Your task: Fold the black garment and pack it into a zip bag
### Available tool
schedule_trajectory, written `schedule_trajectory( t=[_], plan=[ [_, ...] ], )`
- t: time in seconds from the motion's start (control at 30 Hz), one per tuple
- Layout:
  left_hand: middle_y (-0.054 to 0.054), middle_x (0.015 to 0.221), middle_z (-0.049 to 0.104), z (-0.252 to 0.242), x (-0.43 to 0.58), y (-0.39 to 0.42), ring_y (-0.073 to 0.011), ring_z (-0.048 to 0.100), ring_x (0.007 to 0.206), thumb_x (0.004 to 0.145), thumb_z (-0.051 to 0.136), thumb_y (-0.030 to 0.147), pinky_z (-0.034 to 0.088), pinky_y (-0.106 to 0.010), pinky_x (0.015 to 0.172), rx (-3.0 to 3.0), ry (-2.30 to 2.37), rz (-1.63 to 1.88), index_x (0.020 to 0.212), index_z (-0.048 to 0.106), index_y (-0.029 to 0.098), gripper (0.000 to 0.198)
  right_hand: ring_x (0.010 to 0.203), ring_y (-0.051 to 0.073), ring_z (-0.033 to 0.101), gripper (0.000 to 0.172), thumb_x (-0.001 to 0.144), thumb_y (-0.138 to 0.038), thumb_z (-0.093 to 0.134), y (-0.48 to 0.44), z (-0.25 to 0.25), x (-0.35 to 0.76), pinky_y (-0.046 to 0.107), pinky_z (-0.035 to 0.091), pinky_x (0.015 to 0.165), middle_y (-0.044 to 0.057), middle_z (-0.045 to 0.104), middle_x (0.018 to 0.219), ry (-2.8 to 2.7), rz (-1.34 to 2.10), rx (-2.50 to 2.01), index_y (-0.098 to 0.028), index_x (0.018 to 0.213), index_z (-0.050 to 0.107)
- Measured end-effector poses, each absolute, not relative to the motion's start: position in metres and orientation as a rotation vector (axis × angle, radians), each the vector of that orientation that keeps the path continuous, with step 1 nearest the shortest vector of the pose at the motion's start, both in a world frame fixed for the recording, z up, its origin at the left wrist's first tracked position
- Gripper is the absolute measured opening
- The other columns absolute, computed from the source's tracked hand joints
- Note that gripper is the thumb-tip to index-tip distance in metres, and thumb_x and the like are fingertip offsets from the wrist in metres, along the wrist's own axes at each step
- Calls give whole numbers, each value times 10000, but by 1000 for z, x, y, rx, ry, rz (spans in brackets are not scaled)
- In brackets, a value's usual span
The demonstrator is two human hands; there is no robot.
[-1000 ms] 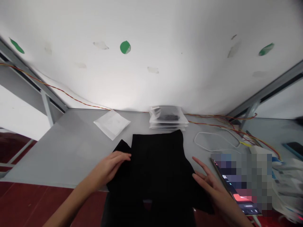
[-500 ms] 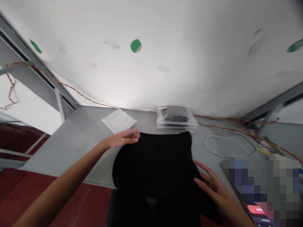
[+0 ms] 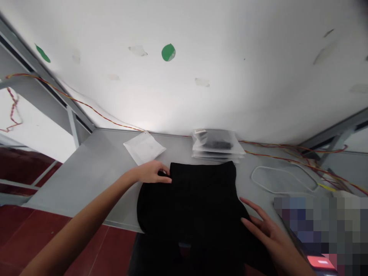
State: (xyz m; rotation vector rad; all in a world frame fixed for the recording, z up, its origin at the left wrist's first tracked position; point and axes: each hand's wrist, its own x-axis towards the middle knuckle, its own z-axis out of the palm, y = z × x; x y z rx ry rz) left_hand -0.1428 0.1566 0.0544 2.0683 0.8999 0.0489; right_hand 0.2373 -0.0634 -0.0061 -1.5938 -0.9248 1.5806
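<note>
Here, bags [image 3: 217,143] sit stacked just beyond a black cloth [image 3: 198,195], with a packet [image 3: 144,147] far left and a cable [image 3: 270,167] and phone [image 3: 320,262] right. The grey table [image 3: 94,172] stretches left, its near edge beside the cloth. The left hand [image 3: 152,172] curls at the far left corner, grip unclear; the right hand [image 3: 266,226] splays, fingers apart, along the right edge.

The cloth [image 3: 198,199] is plain black, the table [image 3: 96,165] grey.
</note>
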Motion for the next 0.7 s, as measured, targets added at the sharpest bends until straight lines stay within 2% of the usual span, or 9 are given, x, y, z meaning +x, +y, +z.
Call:
schedule_trajectory(
  t=[0.1, 0.2, 0.3, 0.37, 0.43, 0.57, 0.7],
  plan=[
    [-28, 1002, 775, 55, -139, 161, -217, 692, 912, 857, 703, 346, 493, -324, 855, 2069, 835, 46, 952, 769, 234, 161, 1129, 361, 737, 807, 868, -663, 664, -54, -5, 233, 507, 640, 895, 98, 757, 1242, -974, 1505, -1640, -369, 1562, 377],
    [-30, 1098, 766, 58, -134, 162, -216, 693, 982, 865, 676, 308, 500, -319, 887, 2059, 802, 56, 1056, 755, 242, 216, 1248, 358, 672, 721, 844, -664, 688, -36, -5, 233, 496, 587, 998, 96, 749, 1233, -1140, 1229, -1723, -342, 1466, 517],
    [-10, 908, 760, 58, -125, 159, -179, 676, 785, 868, 669, 340, 490, -273, 706, 2055, 802, 26, 1065, 747, 227, 240, 1310, 358, 621, 611, 844, -637, 700, -16, 0, 228, 515, 523, 1077, 85, 714, 1313, -1329, 1167, -1692, -334, 1367, 612],
    [22, 701, 687, 54, -120, 157, -152, 603, 620, 838, 680, 321, 422, -258, 583, 2076, 824, 0, 933, 757, 212, 164, 1287, 358, 628, 533, 845, -610, 707, -7, 3, 224, 535, 496, 1098, 70, 705, 1339, -1434, 1165, -1666, -335, 1300, 666],
    [37, 601, 614, 49, -115, 155, -137, 545, 556, 797, 674, 257, 373, -259, 549, 2113, 850, -5, 782, 736, 206, 82, 1251, 356, 642, 455, 839, -591, 717, -3, 5, 221, 540, 475, 1113, 58, 729, 1298, -1486, 1128, -1655, -333, 1214, 722],
    [37, 588, 605, 42, -114, 152, -137, 543, 559, 745, 591, 134, 377, -263, 571, 2176, 881, 0, 672, 687, 209, 143, 1160, 348, 693, 408, 827, -584, 730, -9, -1, 224, 524, 498, 1091, 49, 776, 1201, -1404, 1131, -1670, -336, 1150, 770],
    [10, 708, 688, 43, -115, 150, -171, 618, 666, 766, 539, 124, 439, -267, 636, 2245, 941, 31, 720, 685, 214, 177, 1136, 356, 708, 426, 813, -591, 744, -18, -8, 233, 523, 509, 1079, 59, 792, 1177, -1337, 1168, -1683, -324, 1141, 789]
  ],
)
